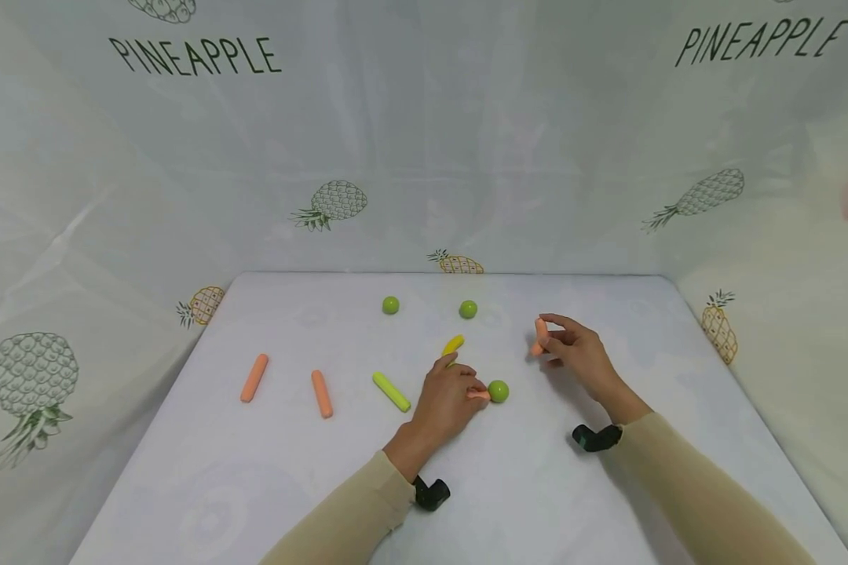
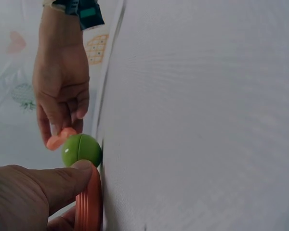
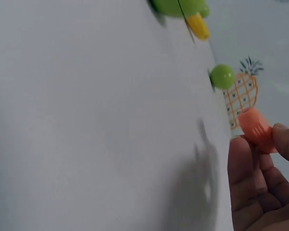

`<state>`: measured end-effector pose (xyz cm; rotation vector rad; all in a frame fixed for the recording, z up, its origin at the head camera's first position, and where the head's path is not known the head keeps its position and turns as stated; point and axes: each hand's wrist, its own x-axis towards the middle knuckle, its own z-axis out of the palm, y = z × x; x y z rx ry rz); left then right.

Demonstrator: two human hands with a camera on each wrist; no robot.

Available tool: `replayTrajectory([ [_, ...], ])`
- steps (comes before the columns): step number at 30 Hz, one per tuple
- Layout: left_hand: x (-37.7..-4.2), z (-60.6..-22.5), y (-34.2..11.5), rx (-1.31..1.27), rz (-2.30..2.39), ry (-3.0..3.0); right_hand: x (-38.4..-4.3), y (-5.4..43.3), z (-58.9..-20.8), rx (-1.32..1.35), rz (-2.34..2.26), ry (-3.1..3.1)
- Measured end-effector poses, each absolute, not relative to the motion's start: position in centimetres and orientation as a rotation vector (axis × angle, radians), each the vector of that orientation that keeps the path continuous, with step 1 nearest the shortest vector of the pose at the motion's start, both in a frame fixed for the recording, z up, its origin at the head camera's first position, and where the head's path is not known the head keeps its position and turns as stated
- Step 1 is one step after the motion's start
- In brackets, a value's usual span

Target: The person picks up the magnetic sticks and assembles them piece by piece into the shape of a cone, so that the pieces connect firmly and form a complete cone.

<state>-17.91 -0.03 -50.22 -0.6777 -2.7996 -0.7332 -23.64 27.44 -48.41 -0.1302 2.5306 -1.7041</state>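
Observation:
Between thumb and fingers, my left hand [image 1: 447,398] pinches an orange ridged stick [image 2: 89,204] low over the white table [image 1: 480,486]. The stick's end is right by a green ball [image 1: 498,391], which shows a thin seam line in the left wrist view. Most of this stick is covered by the hand in the head view. Farther right, my right hand [image 1: 585,357] holds another orange ridged piece [image 3: 255,126] in its fingertips, raised above the table, and it looks bent. Just beyond the left fingers lies a yellow stick [image 1: 454,344], partly hidden by them.
Two more green balls [image 1: 391,305] [image 1: 469,309] sit toward the table's back edge. Left of my left hand lie a lime-green stick [image 1: 392,391] and two orange sticks [image 1: 322,394] [image 1: 254,378]. A pineapple-printed sheet [image 1: 424,141] hangs around the back and sides.

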Motion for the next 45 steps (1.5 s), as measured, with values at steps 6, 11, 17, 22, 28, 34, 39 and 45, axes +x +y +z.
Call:
replayTrajectory([
  [6, -18.0, -50.2, 0.0, -0.666, -0.718, -2.822, -22.6, 26.0, -48.3, -0.080, -1.697, 2.435],
  [11, -18.0, -50.2, 0.1, -0.674, -0.690, -2.823, -21.8, 24.6, -48.6, -0.038, -1.690, 2.330],
  [17, -17.9, -50.2, 0.1, -0.665, -0.708, -2.824, -21.5, 23.4, -48.8, -0.018, -1.667, 2.309],
  [22, -17.9, -50.3, 0.1, -0.669, -0.729, -2.820, -21.5, 22.9, -48.8, -0.017, -1.657, 2.307],
  [28, -17.8, -50.4, 0.2, -0.689, -0.712, -2.823, -21.5, 22.5, -48.5, -0.021, -1.629, 2.294],
  [34, -17.1, -50.1, 0.2, -0.711, -0.699, -2.823, -21.3, 22.4, -48.5, -0.034, -1.604, 2.331],
  [39, -16.3, -49.9, 0.3, -0.705, -0.755, -2.806, -21.3, 22.0, -48.5, -0.055, -1.519, 2.451],
  [45, -15.4, -49.8, 0.1, -0.762, -0.694, -2.748, -21.2, 21.6, -48.9, -0.069, -1.441, 2.585],
])
